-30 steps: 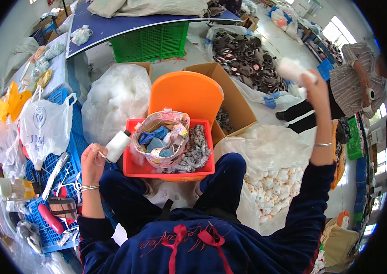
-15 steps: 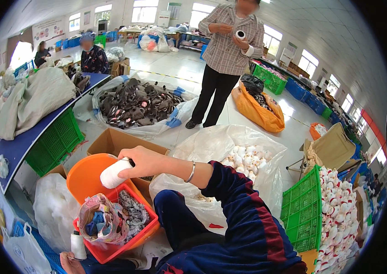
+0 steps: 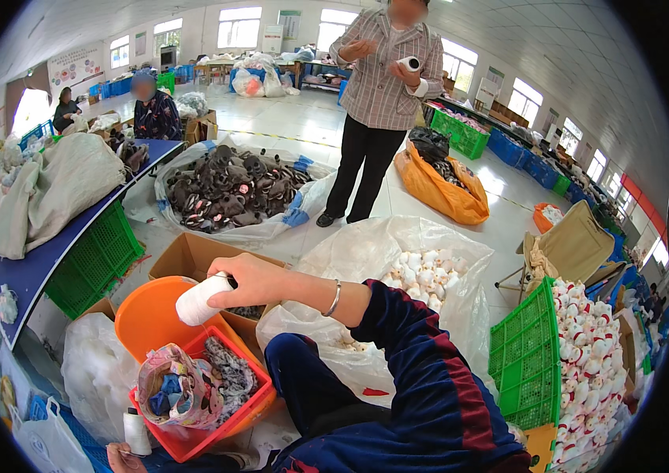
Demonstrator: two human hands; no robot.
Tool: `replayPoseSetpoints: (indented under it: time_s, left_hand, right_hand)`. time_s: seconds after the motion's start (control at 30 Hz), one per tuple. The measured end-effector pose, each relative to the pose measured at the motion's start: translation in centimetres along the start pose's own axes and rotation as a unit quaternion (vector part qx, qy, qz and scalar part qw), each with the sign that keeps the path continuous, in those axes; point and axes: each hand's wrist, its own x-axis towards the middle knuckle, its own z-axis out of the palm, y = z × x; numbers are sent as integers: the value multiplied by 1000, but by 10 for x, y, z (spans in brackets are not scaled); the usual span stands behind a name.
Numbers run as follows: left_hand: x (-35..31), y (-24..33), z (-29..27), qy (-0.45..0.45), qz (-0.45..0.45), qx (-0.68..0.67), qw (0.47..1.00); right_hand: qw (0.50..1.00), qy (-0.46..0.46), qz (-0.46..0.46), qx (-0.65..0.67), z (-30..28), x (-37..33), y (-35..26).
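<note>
My right hand [image 3: 248, 281] is closed around a spool of white thread [image 3: 202, 299], tilted above an orange bin [image 3: 145, 311]. Below it, a red basket [image 3: 186, 451] holds a patterned cloth bag [image 3: 212, 402] with blue scraps inside and a bundle of grey fuzzy material [image 3: 232, 378]. At the lower left edge, my left hand [image 3: 123, 459] has its fingers pinched together; whatever they hold is too small to make out. Just beside it a second white thread spool [image 3: 136, 433] stands upright.
An open cardboard box [image 3: 185, 256] and a clear plastic sack [image 3: 319, 315] of small white stuffed pieces lie ahead. A green crate [image 3: 520, 363] of white-and-red plush pieces is at my right. A blue table [image 3: 27, 272] borders the left. A standing person [image 3: 390, 79] holds another spool.
The standing person's spool has tilted in their hand. My view has shifted slightly; my right hand still holds its spool over the bin, and my left hand stays low at the edge.
</note>
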Motion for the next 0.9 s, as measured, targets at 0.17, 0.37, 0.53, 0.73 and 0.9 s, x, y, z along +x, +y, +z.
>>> replayPoseSetpoints:
  time_s: [0.17,0.37,0.53,0.73,0.9]
  left_hand:
    - [0,2,3,19,-11,-9,1000]
    - [4,14,36,63,-46,4,997]
    - [2,15,37,87,-56,17,995]
    - [3,16,38,75,-57,21,995]
    - [1,12,33,78,-37,30,996]
  right_hand:
    - [1000,-5,-11,2,-2,4,-3]
    - [1000,4,-24,-3,-3,5,-4]
    - [1000,1,-16,5,-1,5,-2]
    - [1000,3,-14,2,-1,5,0]
    - [1000,7,-22,2,-2,6,-1]
